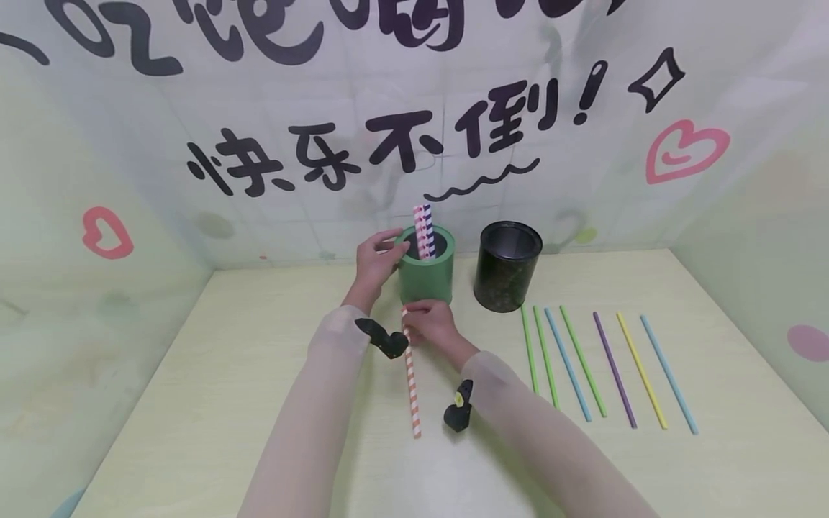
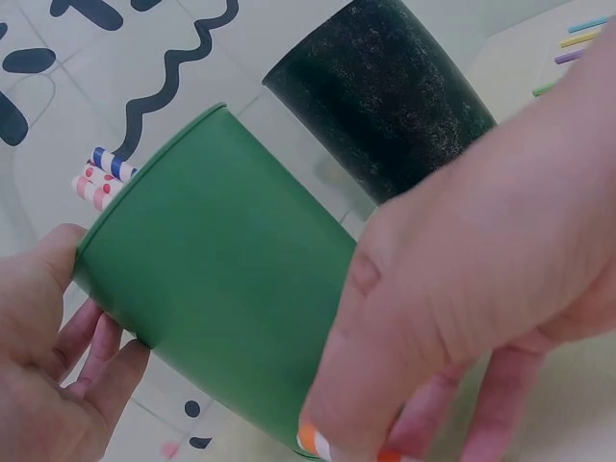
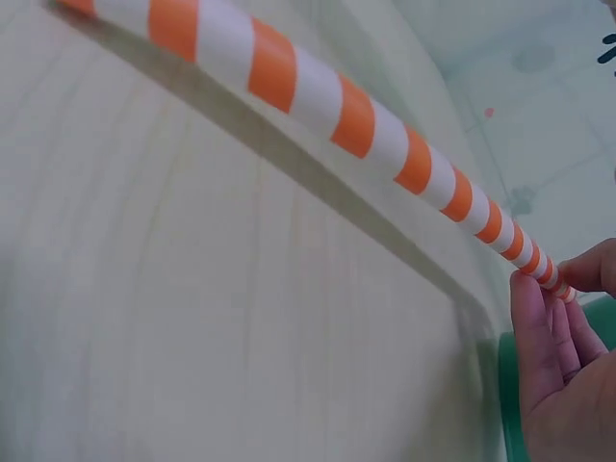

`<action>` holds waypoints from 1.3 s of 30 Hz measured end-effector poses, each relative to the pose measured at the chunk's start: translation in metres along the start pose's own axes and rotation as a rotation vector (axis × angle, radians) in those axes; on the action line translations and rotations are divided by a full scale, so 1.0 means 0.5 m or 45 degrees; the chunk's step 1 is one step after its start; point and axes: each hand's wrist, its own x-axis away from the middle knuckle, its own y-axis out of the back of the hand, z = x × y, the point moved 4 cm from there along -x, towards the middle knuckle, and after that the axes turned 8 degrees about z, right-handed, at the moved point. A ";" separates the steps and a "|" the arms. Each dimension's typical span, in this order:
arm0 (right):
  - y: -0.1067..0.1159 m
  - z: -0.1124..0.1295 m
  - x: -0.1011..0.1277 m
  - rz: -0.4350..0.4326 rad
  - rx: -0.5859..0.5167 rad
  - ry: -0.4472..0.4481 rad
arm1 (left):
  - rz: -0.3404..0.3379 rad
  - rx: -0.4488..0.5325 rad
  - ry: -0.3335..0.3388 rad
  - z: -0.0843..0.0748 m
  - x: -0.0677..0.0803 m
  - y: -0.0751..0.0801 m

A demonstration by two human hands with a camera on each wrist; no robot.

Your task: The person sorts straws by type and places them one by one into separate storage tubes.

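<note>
Orange-striped straw (image 1: pixel 412 388) in right hand's (image 1: pixel 435 324) pinch, green cup (image 1: pixel 426 280) in left hand's (image 1: pixel 376 265) grip

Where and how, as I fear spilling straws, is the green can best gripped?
Probably grip the green can by its wall below the rim, from the left: it stands upright, straws poking from its top, the right hand in front, the black can to its right.

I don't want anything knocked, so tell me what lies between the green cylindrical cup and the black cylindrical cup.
Nothing stands there: in the head view, only bare pale tabletop separates the green cylindrical cup from the black cylindrical cup.
</note>
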 end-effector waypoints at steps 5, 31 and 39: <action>0.015 0.016 0.005 0.012 -0.051 -0.001 | 0.001 0.006 0.012 0.003 0.001 0.002; 0.098 0.162 0.040 0.081 0.059 0.258 | 0.011 -0.006 0.022 0.002 -0.001 0.004; 0.138 0.240 0.041 0.029 0.041 0.367 | 0.006 -0.014 0.029 0.004 -0.005 0.003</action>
